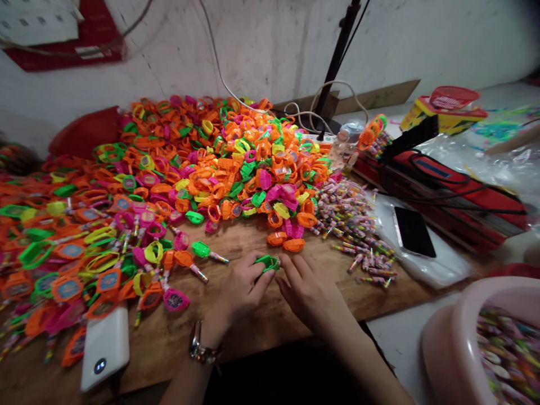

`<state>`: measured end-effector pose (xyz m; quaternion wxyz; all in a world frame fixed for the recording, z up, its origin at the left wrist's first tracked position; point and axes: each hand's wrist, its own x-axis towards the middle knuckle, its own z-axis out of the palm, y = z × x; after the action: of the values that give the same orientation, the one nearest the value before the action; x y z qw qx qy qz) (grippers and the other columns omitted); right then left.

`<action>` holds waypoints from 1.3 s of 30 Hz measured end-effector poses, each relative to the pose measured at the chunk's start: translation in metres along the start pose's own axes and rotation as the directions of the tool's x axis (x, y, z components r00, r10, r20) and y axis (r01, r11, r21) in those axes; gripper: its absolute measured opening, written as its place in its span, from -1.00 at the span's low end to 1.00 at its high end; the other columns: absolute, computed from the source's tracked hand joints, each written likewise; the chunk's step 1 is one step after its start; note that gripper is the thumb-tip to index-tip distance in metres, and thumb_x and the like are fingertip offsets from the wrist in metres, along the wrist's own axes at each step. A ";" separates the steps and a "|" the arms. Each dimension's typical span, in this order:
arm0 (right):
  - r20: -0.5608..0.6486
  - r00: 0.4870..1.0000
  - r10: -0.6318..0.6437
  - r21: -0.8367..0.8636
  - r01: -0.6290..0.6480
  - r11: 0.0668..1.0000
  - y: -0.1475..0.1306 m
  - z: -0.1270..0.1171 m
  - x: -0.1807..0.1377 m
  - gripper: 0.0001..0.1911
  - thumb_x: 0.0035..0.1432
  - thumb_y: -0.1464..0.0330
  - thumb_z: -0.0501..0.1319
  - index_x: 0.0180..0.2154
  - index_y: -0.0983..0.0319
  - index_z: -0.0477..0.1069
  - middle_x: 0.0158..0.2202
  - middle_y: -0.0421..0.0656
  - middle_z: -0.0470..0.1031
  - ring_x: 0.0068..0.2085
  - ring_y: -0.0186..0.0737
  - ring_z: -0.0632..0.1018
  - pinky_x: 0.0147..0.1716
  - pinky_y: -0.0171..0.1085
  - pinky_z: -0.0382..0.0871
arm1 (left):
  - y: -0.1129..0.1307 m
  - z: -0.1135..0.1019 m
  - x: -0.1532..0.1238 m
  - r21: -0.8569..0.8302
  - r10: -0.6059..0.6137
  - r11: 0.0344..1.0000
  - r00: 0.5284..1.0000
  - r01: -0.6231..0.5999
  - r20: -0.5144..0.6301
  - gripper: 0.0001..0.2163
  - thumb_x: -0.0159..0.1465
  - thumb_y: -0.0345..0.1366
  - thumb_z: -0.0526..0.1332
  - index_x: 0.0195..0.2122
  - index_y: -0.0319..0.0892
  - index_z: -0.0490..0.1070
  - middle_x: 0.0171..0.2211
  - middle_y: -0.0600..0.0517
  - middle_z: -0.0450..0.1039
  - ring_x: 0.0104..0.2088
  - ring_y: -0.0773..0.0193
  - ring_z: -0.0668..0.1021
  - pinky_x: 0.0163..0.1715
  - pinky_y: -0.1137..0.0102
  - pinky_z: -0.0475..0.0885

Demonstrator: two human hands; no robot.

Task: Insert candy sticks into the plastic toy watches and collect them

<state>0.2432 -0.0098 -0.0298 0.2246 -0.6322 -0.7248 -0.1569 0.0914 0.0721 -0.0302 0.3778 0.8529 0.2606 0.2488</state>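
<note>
Over the wooden table, my left hand is closed on a green toy watch, holding it between thumb and fingers. My right hand meets it from the other side, fingertips pinched together at the watch's right end. Whatever is between those fingertips is too small and covered to make out. Just beyond my hands lie orange toy watches. To the left, a green toy watch with a wrapped candy tube through its band lies on the wood. A heap of small wrapped candy tubes is to the right.
A large heap of bright toy watches covers the table's back and left. A white power bank lies front left. At right are a phone on plastic, a red bag, a bottle and a pink tub of candy tubes.
</note>
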 end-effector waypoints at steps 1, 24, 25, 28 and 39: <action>0.029 0.999 -0.042 -0.031 0.043 0.999 0.000 0.001 0.000 -0.77 0.33 0.36 0.03 -0.19 0.34 0.40 -0.41 -0.07 0.43 -0.38 -0.13 0.41 -0.39 -0.19 0.23 | -0.002 0.001 -0.002 -0.025 -0.041 0.999 0.999 0.041 0.020 -0.73 0.36 -0.26 0.03 -0.39 -0.19 0.45 -0.27 -0.05 0.43 -0.20 0.23 0.48 -0.15 0.35 0.38; -0.047 0.990 0.134 0.087 -0.129 0.988 -0.052 0.055 -0.024 -0.67 0.29 0.46 -0.06 -0.50 0.20 0.29 -0.63 -0.16 0.36 -0.60 -0.23 0.40 -0.51 -0.25 0.07 | -0.006 0.006 -0.021 0.394 -0.334 0.830 0.918 0.394 -0.214 -0.82 0.19 -0.43 0.08 -0.53 -0.10 0.17 -0.56 0.10 0.29 -0.48 0.27 0.41 -0.46 0.41 0.20; -0.021 0.991 0.130 0.081 -0.128 0.989 -0.051 0.056 -0.023 -0.68 0.28 0.45 -0.06 -0.50 0.21 0.29 -0.63 -0.15 0.37 -0.61 -0.21 0.41 -0.51 -0.24 0.08 | -0.007 0.009 -0.022 0.411 -0.328 0.819 0.915 0.400 -0.236 -0.83 0.19 -0.45 0.08 -0.52 -0.10 0.18 -0.55 0.09 0.30 -0.47 0.26 0.42 -0.45 0.41 0.22; 0.046 0.995 0.094 0.063 -0.097 0.993 -0.046 0.059 -0.023 -0.67 0.26 0.44 -0.06 -0.53 0.19 0.28 -0.65 -0.14 0.40 -0.62 -0.21 0.43 -0.53 -0.25 0.09 | -0.009 0.014 -0.025 0.441 -0.305 0.802 0.911 0.403 -0.277 -0.83 0.21 -0.46 0.09 -0.49 -0.09 0.19 -0.53 0.09 0.32 -0.46 0.26 0.43 -0.46 0.41 0.25; 0.121 0.977 0.178 0.155 -0.196 0.968 -0.061 0.071 -0.031 -0.80 0.19 0.46 0.07 -0.47 0.20 0.32 -0.63 -0.20 0.42 -0.60 -0.24 0.46 -0.53 -0.28 0.15 | -0.014 0.016 -0.019 0.512 -0.253 0.776 0.925 0.368 -0.283 -0.83 0.17 -0.48 0.13 -0.50 -0.10 0.21 -0.52 0.10 0.34 -0.42 0.24 0.46 -0.42 0.41 0.30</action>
<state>0.1775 -0.0087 -0.1031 0.2516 -0.6844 -0.6832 -0.0404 0.0840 0.0601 -0.0549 0.1214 0.8412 0.4954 0.1797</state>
